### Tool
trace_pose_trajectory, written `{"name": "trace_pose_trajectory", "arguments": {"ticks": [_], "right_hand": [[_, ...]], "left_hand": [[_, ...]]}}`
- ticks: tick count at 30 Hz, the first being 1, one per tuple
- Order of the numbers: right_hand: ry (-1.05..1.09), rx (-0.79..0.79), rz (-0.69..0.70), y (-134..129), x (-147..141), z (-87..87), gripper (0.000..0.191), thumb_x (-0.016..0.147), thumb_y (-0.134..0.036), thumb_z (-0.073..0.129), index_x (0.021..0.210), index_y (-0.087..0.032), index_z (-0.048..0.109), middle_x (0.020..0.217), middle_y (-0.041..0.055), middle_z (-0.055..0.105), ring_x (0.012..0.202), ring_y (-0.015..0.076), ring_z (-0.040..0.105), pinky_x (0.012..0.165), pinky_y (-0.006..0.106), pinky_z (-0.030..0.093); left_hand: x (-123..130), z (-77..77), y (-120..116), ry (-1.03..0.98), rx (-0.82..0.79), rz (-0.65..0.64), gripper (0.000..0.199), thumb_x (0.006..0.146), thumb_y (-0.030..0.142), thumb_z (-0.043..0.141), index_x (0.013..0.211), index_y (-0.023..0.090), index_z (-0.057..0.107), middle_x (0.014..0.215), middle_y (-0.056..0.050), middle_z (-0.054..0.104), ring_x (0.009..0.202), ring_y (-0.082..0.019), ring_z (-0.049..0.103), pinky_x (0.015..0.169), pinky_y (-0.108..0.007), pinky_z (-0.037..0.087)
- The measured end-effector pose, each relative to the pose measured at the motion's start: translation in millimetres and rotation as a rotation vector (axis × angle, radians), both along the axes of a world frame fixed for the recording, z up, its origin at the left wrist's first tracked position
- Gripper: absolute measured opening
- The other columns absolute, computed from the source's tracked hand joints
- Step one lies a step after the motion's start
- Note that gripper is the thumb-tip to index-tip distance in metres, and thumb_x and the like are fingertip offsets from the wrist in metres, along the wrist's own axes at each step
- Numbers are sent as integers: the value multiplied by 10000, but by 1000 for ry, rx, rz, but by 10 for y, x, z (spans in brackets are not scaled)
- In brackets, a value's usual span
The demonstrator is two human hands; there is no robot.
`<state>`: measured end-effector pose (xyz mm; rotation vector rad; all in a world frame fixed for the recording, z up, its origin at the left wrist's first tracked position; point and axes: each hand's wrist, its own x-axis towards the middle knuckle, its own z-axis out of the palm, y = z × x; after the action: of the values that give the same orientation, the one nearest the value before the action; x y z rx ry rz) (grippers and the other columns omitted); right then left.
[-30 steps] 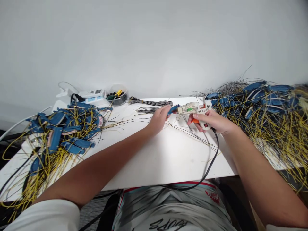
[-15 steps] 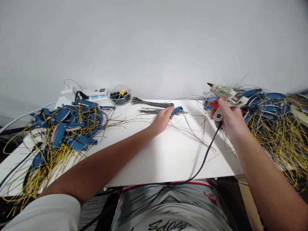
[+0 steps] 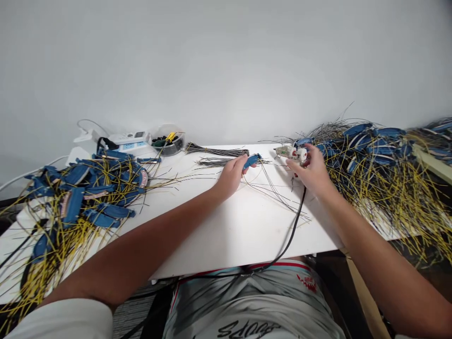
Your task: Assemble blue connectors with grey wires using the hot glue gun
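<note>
My left hand (image 3: 230, 178) pinches a blue connector (image 3: 251, 161) above the white table (image 3: 240, 235), and thin dark wires (image 3: 273, 197) fan out from it across the tabletop. My right hand (image 3: 310, 170) grips a white hot glue gun (image 3: 287, 151) low near the far table edge, its handle hidden behind my fingers. A black power cord (image 3: 294, 226) drops from the gun over the near edge. Two bundles of thin dark wires (image 3: 215, 152) lie just beyond my left hand.
Heaps of blue connectors with yellow wires (image 3: 84, 197) lie at the left, and a larger heap (image 3: 381, 160) lies at the right. A round clear container (image 3: 167, 143) and a white power strip (image 3: 127, 142) stand at the back left against the wall.
My right hand has lowered the glue gun from high at the right to near the far table edge. My left hand and its connector have shifted slightly left.
</note>
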<state>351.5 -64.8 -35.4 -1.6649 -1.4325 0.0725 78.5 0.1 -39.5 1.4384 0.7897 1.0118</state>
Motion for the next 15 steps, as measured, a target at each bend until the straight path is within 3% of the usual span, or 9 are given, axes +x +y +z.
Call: {"name": "trace_pose_trajectory", "arguments": {"ticks": [2, 4, 5, 7, 10, 13, 15], "right_hand": [[-34, 217, -193, -181, -181, 145, 760, 887, -537, 763, 1508, -167, 528, 1364, 219, 564, 1061, 317, 632, 918, 506, 539], [-80, 335, -205, -308, -368, 261, 495, 976, -463, 655, 1402, -216, 603, 1292, 171, 607, 1075, 300, 630, 928, 481, 532], [-87, 293, -107, -330, -449, 298, 364, 997, -434, 622, 1295, -227, 658, 1181, 142, 651, 984, 273, 638, 876, 449, 534], [-80, 62, 181, -275, -578, 327, 228, 1000, -400, 614, 1112, -230, 716, 1015, 97, 693, 815, 219, 626, 752, 382, 520], [-64, -286, 506, -27, -712, 279, 216, 963, -414, 646, 997, -218, 733, 864, 59, 708, 716, 197, 605, 664, 336, 480], [-90, -384, 814, 226, -835, 169, 211, 894, -420, 698, 858, -213, 701, 828, 42, 703, 764, 207, 604, 686, 320, 473], [-111, -394, 869, 326, -914, 90, 265, 852, -441, 720, 747, -211, 642, 741, 21, 652, 705, 187, 541, 641, 308, 430]], "left_hand": [[2, -5, -7, -29, -12, 31, 493, 1067, 518, 471, 879, 177, 774, 716, -25, 525, 692, -150, 458, 644, -290, 357], [-1, 7, -36, -53, 9, 54, 482, 1069, 499, 470, 864, 175, 763, 728, -29, 560, 678, -145, 451, 639, -288, 360], [-6, 20, -60, -62, 36, 57, 477, 1072, 487, 467, 854, 172, 752, 747, -33, 583, 682, -144, 456, 644, -286, 368], [-22, 52, -125, -78, 112, 56, 462, 1075, 459, 462, 830, 167, 721, 798, -44, 625, 712, -146, 485, 664, -283, 389], [-65, 97, -228, 34, 300, -20, 469, 1090, 423, 450, 762, 169, 670, 695, -13, 537, 681, -144, 466, 670, -299, 369], [-104, 116, -286, 137, 464, -130, 455, 1087, 389, 459, 713, 174, 604, 668, -8, 557, 654, -143, 480, 670, -313, 362], [-115, 119, -290, 162, 477, -176, 446, 1088, 395, 454, 736, 173, 614, 712, -25, 614, 679, -151, 521, 693, -318, 387]]}}
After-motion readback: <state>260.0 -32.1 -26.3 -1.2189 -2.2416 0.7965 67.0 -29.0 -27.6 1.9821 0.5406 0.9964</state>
